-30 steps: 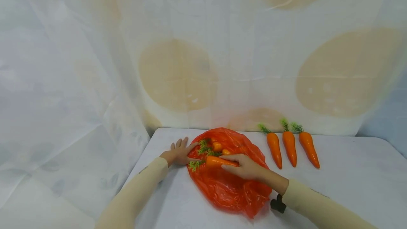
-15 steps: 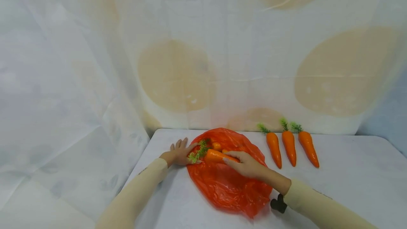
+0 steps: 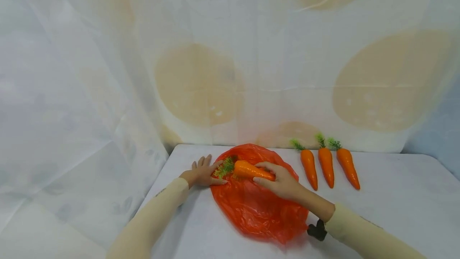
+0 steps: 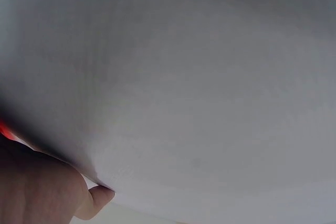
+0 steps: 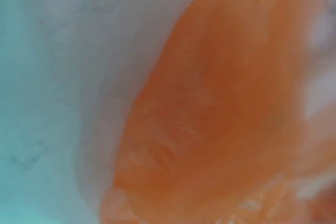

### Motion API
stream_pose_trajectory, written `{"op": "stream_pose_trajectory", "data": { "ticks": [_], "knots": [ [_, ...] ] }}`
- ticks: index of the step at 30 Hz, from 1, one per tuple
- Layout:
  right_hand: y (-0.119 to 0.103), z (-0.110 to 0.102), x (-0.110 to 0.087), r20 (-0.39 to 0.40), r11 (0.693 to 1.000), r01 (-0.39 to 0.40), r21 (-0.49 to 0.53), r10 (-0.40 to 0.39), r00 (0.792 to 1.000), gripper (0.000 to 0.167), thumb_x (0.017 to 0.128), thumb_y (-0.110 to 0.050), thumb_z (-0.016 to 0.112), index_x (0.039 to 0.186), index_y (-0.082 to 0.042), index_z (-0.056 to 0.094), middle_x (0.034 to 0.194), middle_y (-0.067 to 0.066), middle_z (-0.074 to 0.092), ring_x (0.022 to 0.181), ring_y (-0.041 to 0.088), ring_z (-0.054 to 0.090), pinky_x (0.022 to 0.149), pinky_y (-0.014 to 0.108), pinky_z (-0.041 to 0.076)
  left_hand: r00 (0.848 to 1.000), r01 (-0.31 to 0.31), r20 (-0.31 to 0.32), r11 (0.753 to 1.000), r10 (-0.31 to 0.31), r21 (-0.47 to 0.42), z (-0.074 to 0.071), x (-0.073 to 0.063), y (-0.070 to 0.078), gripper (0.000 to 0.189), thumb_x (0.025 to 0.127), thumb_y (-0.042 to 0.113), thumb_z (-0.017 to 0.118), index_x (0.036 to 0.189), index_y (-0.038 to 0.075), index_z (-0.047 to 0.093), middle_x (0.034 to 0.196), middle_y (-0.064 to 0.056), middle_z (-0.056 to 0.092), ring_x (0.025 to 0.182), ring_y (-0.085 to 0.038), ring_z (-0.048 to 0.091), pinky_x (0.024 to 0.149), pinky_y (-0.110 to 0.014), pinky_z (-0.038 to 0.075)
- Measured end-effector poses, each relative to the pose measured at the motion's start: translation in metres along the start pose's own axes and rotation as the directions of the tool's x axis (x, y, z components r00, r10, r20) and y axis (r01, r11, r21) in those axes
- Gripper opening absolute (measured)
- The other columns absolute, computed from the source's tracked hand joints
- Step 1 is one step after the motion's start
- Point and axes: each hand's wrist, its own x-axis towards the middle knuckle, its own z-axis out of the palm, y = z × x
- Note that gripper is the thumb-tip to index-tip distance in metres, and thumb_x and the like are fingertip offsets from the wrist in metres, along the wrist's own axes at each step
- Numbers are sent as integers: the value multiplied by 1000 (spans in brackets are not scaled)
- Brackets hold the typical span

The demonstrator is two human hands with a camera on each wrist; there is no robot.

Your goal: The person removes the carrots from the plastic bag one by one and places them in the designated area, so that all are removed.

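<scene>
A red plastic bag (image 3: pixel 258 211) lies spread on the white table. My right hand (image 3: pixel 282 181) pinches a toy-like orange carrot (image 3: pixel 251 170) by its narrow end, over the bag; the carrot's leafy green top (image 3: pixel 225 168) points left. At the bag's left edge my left hand (image 3: pixel 204 172) rests flat with fingers spread, thumb on the red plastic. Part of that hand (image 4: pixel 47 192) shows low in the left wrist view, against the white tabletop. The right wrist view is mostly filled by the blurred bag (image 5: pixel 210 103).
Three more carrots with green tops lie side by side right of the bag: a left one (image 3: pixel 309 169), a middle one (image 3: pixel 326 167) and a right one (image 3: pixel 348 168). A dark object (image 3: pixel 317 231) sits under the right wrist. A patterned sheet (image 3: pixel 287 51) hangs behind the table (image 3: pixel 395 203).
The carrot in my right hand has moved a little away from me over the bag and now covers the orange ends seen there earlier. The left hand stays in place.
</scene>
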Motion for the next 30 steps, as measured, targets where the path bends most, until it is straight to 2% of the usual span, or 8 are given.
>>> {"op": "stream_pose_trajectory", "data": {
  "ticks": [4, 10, 15, 17, 19, 23, 30],
  "knots": [
    [-6, -3, 0, -60, 999, -23, 25, 25, 998, 45, 92, -38, 70, 129, -15, 61, 105, 5, 67, 77, 18, 61, 64, 25, 56, 1000, 14, 1, 1000, -14, 5, -1, -1, -1, 104, 76, 87, 49, 159, 31, 20, 167, -12, 2, 152, -40, 4, 119, -64, 8],
    [-6, -5, 1, -142, 999, -8, 31, 13, 990, 44, 93, -36, 69, 126, -11, 57, 111, 7, 65, 88, 18, 59, 73, 22, 54, 1000, -11, -5, 1000, 11, 8, -2, -1, -3, 96, 79, 84, 50, 157, 37, 21, 167, -14, 2, 152, -41, 5, 118, -66, 9],
    [-1, -9, 2, -173, 995, -3, 101, 21, 985, 48, 93, -28, 71, 128, -8, 46, 118, 13, 63, 95, 22, 61, 75, 25, 57, 1000, -25, -9, 1000, 25, 9, 2, 1, -5, 93, 79, 83, 51, 156, 42, 21, 167, -14, 3, 151, -42, 6, 118, -67, 9],
    [2, -11, 2, -194, 994, 7, 106, 14, 981, 50, 92, -24, 72, 131, -8, 43, 118, 15, 64, 92, 22, 63, 73, 25, 58, 1000, -25, -12, 1000, 25, 11, 4, 2, -6, 92, 78, 84, 51, 156, 43, 21, 167, -14, 3, 151, -42, 6, 118, -66, 9],
    [4, -14, 2, -229, 997, 21, 73, -3, 973, 53, 91, -20, 73, 133, -7, 43, 110, 15, 64, 86, 22, 62, 69, 25, 58, 1000, -20, -15, 1000, 20, 8, 4, 2, -6, 92, 78, 84, 51, 155, 43, 22, 167, -13, 3, 151, -42, 6, 118, -66, 9],
    [10, -22, 3, -330, 998, 56, -23, -61, 942, 56, 88, -14, 75, 135, -6, 46, 95, 12, 60, 73, 20, 59, 61, 24, 55, 1000, -14, -17, 1000, 14, 9, 3, 2, -4, 93, 78, 84, 52, 156, 41, 22, 167, -14, 4, 151, -42, 6, 118, -65, 9],
    [9, -51, 4, -506, 992, 75, -98, -114, 855, 58, 87, -13, 76, 136, -4, 47, 98, 15, 60, 71, 16, 57, 59, 24, 52, 1000, -20, -14, 1000, 20, 12, 1, 1, -2, 95, 78, 84, 51, 157, 39, 20, 167, -13, 3, 152, -41, 5, 119, -65, 9]
  ]
}}
